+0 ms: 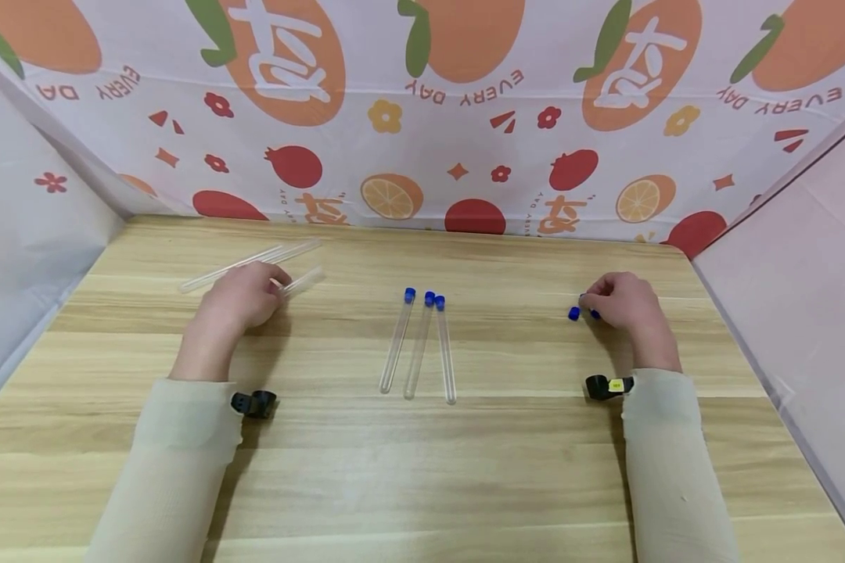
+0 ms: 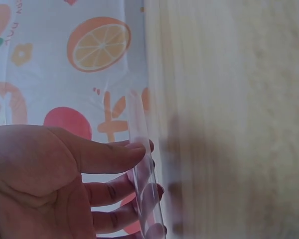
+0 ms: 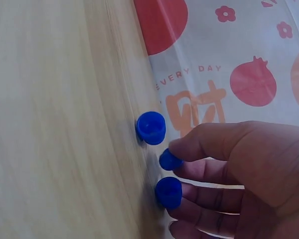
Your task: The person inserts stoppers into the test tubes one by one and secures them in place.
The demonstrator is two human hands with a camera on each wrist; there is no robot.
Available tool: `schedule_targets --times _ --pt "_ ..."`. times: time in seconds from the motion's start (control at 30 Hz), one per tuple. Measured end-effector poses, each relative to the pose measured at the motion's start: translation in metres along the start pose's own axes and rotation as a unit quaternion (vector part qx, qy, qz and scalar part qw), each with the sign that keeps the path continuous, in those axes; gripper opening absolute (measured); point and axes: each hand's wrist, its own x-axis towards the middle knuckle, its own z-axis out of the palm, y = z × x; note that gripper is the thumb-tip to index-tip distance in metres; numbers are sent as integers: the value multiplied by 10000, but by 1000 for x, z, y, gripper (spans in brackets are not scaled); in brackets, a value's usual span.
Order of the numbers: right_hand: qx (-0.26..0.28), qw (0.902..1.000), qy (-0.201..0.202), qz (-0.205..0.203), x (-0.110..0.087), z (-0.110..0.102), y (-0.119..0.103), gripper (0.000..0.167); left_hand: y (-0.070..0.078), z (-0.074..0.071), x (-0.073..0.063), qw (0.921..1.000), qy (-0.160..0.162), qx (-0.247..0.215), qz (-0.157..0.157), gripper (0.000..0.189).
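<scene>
At the table's left, my left hand (image 1: 242,299) holds a clear test tube (image 2: 136,117) between thumb and fingers, its upper end sticking out past the thumb. Loose test tubes (image 1: 207,280) lie just behind that hand, partly covered by it. Over on the right, my right hand (image 1: 623,301) pinches a small blue cap (image 3: 170,160) between thumb and forefinger. Two more blue caps sit beside its fingertips, one cap (image 3: 151,128) farther out and another cap (image 3: 168,192) against the lower fingers. Between the hands lie three test tubes (image 1: 397,344) with blue caps on their far ends.
The wooden table (image 1: 394,477) ends at a fruit-print cloth (image 1: 422,141) hanging along its back edge. Pale cloth walls flank both sides. A small black camera (image 1: 255,403) is on the left wrist and another camera (image 1: 598,387) on the right.
</scene>
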Motion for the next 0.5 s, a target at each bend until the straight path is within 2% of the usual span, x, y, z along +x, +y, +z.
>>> schedule_targets --times 0.17,0.27,0.4,0.5 --pt "161 9995 264 29 -1 -3 -4 33 4 -2 -2 10000 33 42 77 37" --pt "299 9979 567 18 -3 -5 -7 34 7 -3 -4 9998 76 36 153 38" --pt "595 9930 1016 -76 -6 -8 -12 34 13 -6 -6 9994 164 -4 292 38" --pt "922 9887 1175 -159 -7 -10 -17 37 17 -7 -7 9990 172 -60 419 37"
